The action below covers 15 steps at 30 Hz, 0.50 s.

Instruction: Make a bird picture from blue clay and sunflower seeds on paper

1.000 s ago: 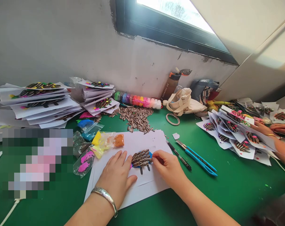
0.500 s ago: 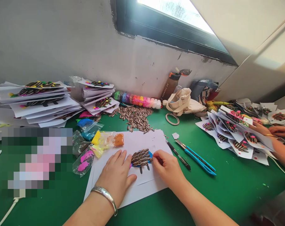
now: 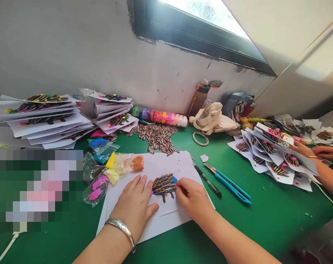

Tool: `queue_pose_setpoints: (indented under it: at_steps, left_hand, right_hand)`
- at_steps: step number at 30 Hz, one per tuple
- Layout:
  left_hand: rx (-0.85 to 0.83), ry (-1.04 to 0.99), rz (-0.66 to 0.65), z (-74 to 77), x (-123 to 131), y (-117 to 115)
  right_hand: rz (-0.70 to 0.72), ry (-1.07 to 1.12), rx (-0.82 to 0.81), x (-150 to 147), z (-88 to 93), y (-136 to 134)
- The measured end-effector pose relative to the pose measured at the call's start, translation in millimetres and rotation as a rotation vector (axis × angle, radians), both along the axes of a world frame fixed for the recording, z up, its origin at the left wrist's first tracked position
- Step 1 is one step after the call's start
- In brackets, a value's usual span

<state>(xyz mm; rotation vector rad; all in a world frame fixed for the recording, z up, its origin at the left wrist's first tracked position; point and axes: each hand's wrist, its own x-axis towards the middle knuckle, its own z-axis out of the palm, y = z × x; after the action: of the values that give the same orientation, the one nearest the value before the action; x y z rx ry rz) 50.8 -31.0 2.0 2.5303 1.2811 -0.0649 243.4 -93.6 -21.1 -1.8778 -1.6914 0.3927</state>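
White paper sheets (image 3: 160, 231) lie on the green table. On them is a blue clay shape (image 3: 175, 179) mostly covered by overlapping striped seeds (image 3: 163, 184), with two dark legs below and a bit of pink at its left end. My left hand (image 3: 134, 203) rests flat on the paper, fingers spread, just left of the seeds. The fingers of my right hand (image 3: 192, 198) are pinched together at the shape's right end; whatever lies between the fingertips is hidden.
A seed pile (image 3: 158, 137) lies behind the paper. Bagged clay (image 3: 96, 189) is at left, a pen (image 3: 209, 181) and blue cutter (image 3: 232, 187) at right. Paper stacks (image 3: 53, 128) stand back left. Another person's hand (image 3: 304, 149) touches cards (image 3: 282, 172) at far right.
The whole view has shifted slightly, with objects appearing a little further left. Both hands keep nearly the same pose beside the seed-covered shape.
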Motion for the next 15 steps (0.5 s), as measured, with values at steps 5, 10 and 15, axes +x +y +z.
queue_pose_setpoints:
  at_steps: [5, 10, 15]
  left_hand:
    - [-0.018, -0.001, 0.002, 1.2, -1, -1]
    - [-0.034, -0.034, 0.018, 1.2, 0, -1]
    - [-0.047, -0.018, 0.014, 2.3, 0, 0]
  right_hand:
    - [-0.008, 0.124, 0.006, 9, 0.1, -9]
    - [0.03, 0.052, 0.019, 11, -1.8, -12]
    - [0.058, -0.027, 0.032, 10, -3.4, -10]
